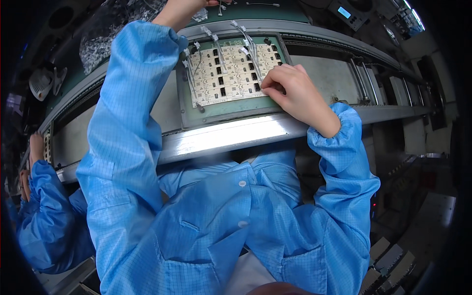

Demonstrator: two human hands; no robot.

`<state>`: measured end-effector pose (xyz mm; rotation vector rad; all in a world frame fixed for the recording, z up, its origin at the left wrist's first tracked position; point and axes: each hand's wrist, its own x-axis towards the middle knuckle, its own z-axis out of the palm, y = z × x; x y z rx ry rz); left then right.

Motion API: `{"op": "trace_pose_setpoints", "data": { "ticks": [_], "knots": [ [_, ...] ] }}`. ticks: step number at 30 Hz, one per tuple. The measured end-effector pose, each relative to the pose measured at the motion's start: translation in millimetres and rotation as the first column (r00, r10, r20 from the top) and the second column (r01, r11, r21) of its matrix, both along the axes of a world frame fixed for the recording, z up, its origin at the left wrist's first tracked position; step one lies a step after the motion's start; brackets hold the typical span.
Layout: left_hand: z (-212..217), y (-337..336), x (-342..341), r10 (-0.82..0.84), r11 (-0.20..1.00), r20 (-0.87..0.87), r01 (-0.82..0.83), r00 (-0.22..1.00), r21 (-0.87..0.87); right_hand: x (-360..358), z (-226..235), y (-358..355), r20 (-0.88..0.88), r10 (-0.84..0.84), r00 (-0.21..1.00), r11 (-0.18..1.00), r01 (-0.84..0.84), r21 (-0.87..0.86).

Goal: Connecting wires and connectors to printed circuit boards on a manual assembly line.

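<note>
A cream panel of circuit boards (232, 92) with rows of black parts lies in a green carrier plate (216, 115) in front of me. Thumb and index finger of my right hand (295, 91) are pinched at the panel's lower right, on the lower end of a white cable (254, 55). More white cables (215, 39) with small connectors lie over the panel's top edge and left side. My left hand (179, 11) reaches far past the carrier to the top edge of the view, beside loose white cables (221, 9). Its fingers are mostly cut off, so their grip is hidden.
A metal rail (231, 136) runs between me and the carrier, and the conveyor track continues right with rollers (366, 81). Clear bags of small parts (105, 44) lie at the upper left. Another person's blue sleeve (46, 206) and hand are at far left.
</note>
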<state>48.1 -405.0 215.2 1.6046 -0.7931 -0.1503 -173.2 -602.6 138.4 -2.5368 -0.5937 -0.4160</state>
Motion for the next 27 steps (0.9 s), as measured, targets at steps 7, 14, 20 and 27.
{"op": "trace_pose_setpoints", "data": {
  "ticks": [7,14,20,27],
  "knots": [
    [16.6,53.1,-72.6,-0.011,0.979,0.154,-0.021,0.988,0.202,4.1,3.8,5.7,-0.071,-0.060,0.996,0.998,0.061,0.013],
    [-4.8,88.9,-92.2,0.105,0.950,-0.078,-0.076,0.991,0.304,0.5,6.3,2.8,-0.033,-0.045,0.998,0.997,0.043,-0.062],
    [-28.5,112.6,-90.7,-0.029,0.975,0.098,0.007,0.995,0.222,-15.9,17.9,2.5,-0.023,0.006,1.000,0.977,-0.010,-0.211],
    [-27.9,88.4,-118.6,0.181,0.903,0.390,-0.310,0.903,0.298,124.9,32.5,-40.1,0.113,-0.024,0.993,0.988,0.041,-0.151]
  ]
}}
